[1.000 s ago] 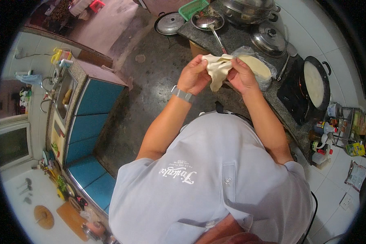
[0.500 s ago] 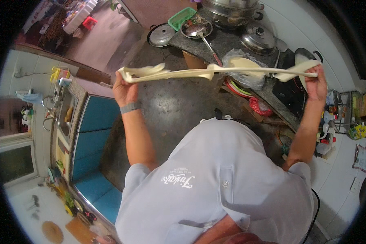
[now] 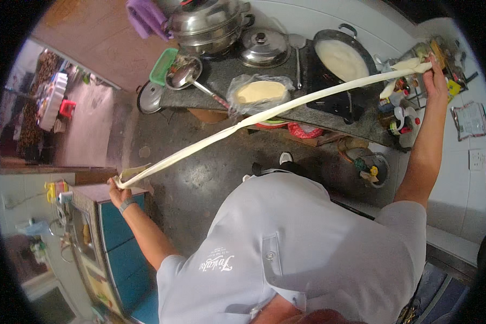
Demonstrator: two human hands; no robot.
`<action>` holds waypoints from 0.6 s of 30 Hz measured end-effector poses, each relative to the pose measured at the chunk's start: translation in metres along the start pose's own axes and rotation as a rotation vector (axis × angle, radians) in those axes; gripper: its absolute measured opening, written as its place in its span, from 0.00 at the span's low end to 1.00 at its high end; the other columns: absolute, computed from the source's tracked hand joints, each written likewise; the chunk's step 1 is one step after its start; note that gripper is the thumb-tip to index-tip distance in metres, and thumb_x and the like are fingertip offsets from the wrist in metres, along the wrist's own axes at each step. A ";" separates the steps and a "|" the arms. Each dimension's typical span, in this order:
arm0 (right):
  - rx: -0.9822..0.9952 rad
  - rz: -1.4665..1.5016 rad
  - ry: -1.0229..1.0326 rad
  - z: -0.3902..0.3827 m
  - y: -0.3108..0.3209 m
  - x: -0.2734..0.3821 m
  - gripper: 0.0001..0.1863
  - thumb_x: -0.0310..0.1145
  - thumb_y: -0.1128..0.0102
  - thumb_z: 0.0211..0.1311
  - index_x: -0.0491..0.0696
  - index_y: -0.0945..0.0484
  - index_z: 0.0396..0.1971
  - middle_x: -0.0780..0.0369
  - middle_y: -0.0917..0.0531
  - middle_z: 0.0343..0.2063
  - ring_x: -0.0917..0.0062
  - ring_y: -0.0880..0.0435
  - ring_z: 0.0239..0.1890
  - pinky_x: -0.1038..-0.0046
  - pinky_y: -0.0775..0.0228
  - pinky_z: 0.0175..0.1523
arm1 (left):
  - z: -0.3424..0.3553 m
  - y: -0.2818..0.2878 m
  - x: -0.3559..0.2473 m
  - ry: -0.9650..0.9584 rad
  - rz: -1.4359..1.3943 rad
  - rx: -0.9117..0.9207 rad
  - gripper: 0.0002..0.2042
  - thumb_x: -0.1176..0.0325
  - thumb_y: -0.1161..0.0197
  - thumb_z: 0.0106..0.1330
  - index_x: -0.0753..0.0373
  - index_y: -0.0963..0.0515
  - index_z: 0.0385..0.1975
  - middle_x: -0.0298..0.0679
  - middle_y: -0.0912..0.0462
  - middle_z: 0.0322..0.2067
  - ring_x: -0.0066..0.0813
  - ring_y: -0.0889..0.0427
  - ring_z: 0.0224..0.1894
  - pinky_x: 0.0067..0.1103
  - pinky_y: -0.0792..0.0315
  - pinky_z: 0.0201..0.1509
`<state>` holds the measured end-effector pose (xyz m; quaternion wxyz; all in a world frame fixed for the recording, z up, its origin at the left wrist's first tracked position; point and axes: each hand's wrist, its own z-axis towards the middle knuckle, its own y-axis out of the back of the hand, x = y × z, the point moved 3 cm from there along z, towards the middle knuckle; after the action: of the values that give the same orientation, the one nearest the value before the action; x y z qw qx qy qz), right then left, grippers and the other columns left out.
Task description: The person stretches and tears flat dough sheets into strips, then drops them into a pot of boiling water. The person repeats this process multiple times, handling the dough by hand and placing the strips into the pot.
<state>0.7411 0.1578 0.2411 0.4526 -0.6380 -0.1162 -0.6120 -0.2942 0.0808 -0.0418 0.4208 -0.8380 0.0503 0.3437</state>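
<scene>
A long pale strip of dough (image 3: 237, 127) stretches through the air between my two hands, slanting up from left to right. Its left end, with a loose flap, is gripped in my left hand (image 3: 119, 193), near the corner of the blue cabinet. My right hand (image 3: 434, 81) is closed on the other end, raised at the far right, where more dough hangs loose. Beyond the strip, a block of pale yellow dough (image 3: 262, 92) lies in a clear plastic bag on the dark counter. A black wok (image 3: 321, 38) of whitish, cloudy liquid stands to its right.
On the dark counter (image 3: 213, 73) sit a steamer pot (image 3: 208, 27), a lid (image 3: 264, 47), a ladle (image 3: 186, 74) and a green basket (image 3: 163, 66). The blue cabinet (image 3: 125, 221) flanks me on the left. A bucket (image 3: 380, 170) stands below at right.
My hands have moved much farther apart, the left down and outward, the right up. The dough strip is stretched longer and now slants. My view has turned toward the counter, bringing the wok into sight.
</scene>
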 end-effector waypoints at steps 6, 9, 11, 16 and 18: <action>-0.234 0.028 0.075 0.077 0.074 0.034 0.17 0.24 0.50 0.58 0.39 0.32 0.48 0.58 0.25 0.45 0.76 0.26 0.46 0.77 0.32 0.51 | 0.041 0.003 -0.023 -0.143 0.246 -0.275 0.12 0.62 0.49 0.63 0.66 0.30 0.37 0.41 0.24 0.32 0.35 0.24 0.36 0.35 0.30 0.43; -0.210 -0.038 0.073 0.114 0.086 0.041 0.18 0.28 0.48 0.58 0.41 0.33 0.49 0.60 0.26 0.45 0.77 0.26 0.46 0.78 0.33 0.50 | 0.043 0.036 -0.070 -0.115 0.258 -0.190 0.13 0.61 0.51 0.63 0.64 0.31 0.40 0.41 0.24 0.34 0.36 0.26 0.40 0.34 0.31 0.46; -0.035 -0.209 0.053 0.114 0.081 0.051 0.21 0.33 0.46 0.58 0.44 0.33 0.51 0.62 0.26 0.46 0.79 0.28 0.47 0.79 0.36 0.51 | -0.005 -0.037 -0.053 -0.123 0.368 -0.208 0.10 0.62 0.51 0.63 0.61 0.29 0.36 0.38 0.23 0.32 0.34 0.24 0.35 0.32 0.28 0.39; 0.170 -0.562 -0.025 0.158 0.077 0.056 0.21 0.37 0.46 0.57 0.46 0.32 0.50 0.66 0.25 0.44 0.81 0.28 0.46 0.81 0.38 0.50 | 0.014 -0.071 -0.077 -0.145 0.513 -0.112 0.10 0.61 0.47 0.61 0.61 0.26 0.32 0.38 0.21 0.30 0.32 0.23 0.34 0.27 0.27 0.37; 0.362 -0.568 -0.025 0.128 0.017 0.045 0.21 0.38 0.45 0.57 0.46 0.31 0.49 0.68 0.24 0.42 0.81 0.26 0.42 0.80 0.35 0.46 | -0.010 -0.110 -0.053 -0.121 0.506 -0.035 0.10 0.62 0.47 0.61 0.62 0.26 0.32 0.39 0.21 0.32 0.32 0.23 0.35 0.28 0.28 0.40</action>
<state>0.8495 0.2218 0.2938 0.3683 -0.4969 -0.4015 -0.6755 -0.2881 0.1336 0.0689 0.3092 -0.7838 0.2270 0.4884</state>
